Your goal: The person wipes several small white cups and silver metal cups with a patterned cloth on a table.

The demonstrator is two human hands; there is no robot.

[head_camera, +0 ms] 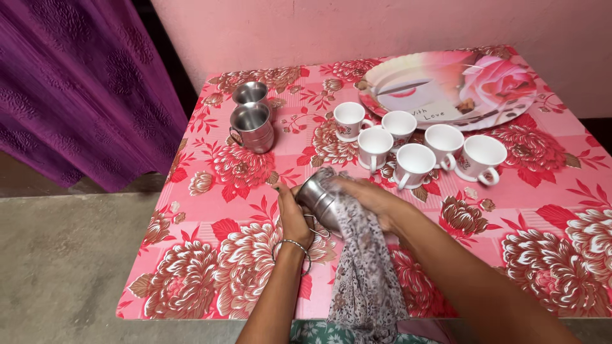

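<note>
- My left hand (294, 215) is curled around a steel cup (317, 194), gripping it from the left side and underneath, with the cup tipped over so its body points up and away from me.
- A thin bangle (292, 244) sits on my left wrist.
- My right hand (373, 197) is closed over a patterned grey cloth (364, 267), pressing it flat against the right side of the steel cup; the fingers are bent over the cloth rather than spread.
- The cloth hangs down from my right hand towards me, past the near edge of the table (191, 280).
- The steel cup is held just above the table, near the middle of its near half, over the pink flowered covering.
- Two more steel cups (252, 118) stand upright together at the far left of the table, one just behind the other and well apart from my hands.
- Six white cups (414, 150) with handles stand in a loose cluster beyond my right hand, near one another, all upright with their mouths up.
- A large oval tray (446, 86) with a pink rose picture lies at the far right, just behind the white cups.
- A purple curtain (76, 83) hangs to the left of the table, and a pink wall (319, 32) runs behind it.
</note>
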